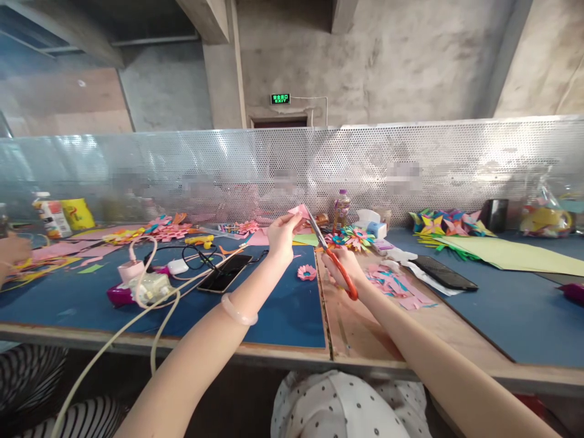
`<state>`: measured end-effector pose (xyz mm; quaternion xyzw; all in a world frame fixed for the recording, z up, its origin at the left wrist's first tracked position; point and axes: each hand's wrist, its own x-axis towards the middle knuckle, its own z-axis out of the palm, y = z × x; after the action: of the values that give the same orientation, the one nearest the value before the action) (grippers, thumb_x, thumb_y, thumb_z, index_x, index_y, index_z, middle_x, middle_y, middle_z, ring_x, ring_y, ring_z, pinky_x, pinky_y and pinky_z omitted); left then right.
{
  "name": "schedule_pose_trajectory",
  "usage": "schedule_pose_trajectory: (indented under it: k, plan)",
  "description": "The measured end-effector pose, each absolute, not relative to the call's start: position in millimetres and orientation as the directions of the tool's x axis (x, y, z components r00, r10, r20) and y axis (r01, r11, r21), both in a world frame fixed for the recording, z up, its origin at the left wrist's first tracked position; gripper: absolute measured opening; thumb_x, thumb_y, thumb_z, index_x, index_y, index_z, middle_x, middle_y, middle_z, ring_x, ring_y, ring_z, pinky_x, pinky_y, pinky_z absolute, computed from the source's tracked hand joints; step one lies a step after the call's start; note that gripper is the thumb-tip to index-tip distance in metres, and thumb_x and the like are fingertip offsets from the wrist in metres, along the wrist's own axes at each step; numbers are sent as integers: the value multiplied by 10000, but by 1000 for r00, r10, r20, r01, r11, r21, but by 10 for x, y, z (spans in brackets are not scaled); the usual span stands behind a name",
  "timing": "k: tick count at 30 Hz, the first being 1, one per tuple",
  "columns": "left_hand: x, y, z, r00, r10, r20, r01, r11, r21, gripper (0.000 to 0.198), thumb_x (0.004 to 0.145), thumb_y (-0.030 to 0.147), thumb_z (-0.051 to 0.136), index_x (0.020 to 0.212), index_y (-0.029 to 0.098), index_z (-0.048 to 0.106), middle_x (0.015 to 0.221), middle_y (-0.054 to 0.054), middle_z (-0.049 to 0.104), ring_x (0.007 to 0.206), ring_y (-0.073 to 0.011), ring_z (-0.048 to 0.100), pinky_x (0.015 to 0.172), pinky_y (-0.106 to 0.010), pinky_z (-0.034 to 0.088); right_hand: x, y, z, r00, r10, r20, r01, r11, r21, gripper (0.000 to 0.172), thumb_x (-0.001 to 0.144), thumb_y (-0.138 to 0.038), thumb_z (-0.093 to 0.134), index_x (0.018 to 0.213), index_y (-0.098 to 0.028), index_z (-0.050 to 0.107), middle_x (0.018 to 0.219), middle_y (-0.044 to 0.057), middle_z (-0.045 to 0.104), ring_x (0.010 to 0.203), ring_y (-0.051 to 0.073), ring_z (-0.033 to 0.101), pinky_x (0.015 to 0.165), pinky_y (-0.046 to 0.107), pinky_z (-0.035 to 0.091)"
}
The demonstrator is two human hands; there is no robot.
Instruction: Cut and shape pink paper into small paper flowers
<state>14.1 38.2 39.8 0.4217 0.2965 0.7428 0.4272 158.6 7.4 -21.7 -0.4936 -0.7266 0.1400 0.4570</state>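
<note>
My left hand (281,236) pinches a small piece of pink paper (299,211) above the blue mat, near the centre. My right hand (342,266) is closed around the orange handles of a pair of scissors (340,266). The scissor blades point up and left, with their tips close beside the pink paper. Below the hands, a pink paper flower (306,272) lies on the blue mat (283,310). Pink and blue paper scraps (396,285) are heaped on the bare wood right of my right hand.
A phone (225,272), a power strip (146,287) and cables lie on the left. Another phone (444,272) and green paper sheets (515,252) are on the right. A bottle (342,210) stands behind. Another person's hand (13,252) is at the far left.
</note>
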Motion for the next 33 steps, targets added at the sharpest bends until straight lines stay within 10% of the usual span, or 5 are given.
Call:
schedule_pose_trajectory:
  k: [33]
  plan:
    - [75, 516, 327, -160, 929, 334, -581, -362, 729, 87, 609, 96, 682, 682, 113, 638, 664, -29, 665, 650, -105, 628, 652, -213, 465, 1563, 111, -235, -61, 847, 528, 653, 434, -621, 317, 709, -325, 423, 443, -175, 339, 403, -15, 369, 400, 71, 334, 411, 203, 270]
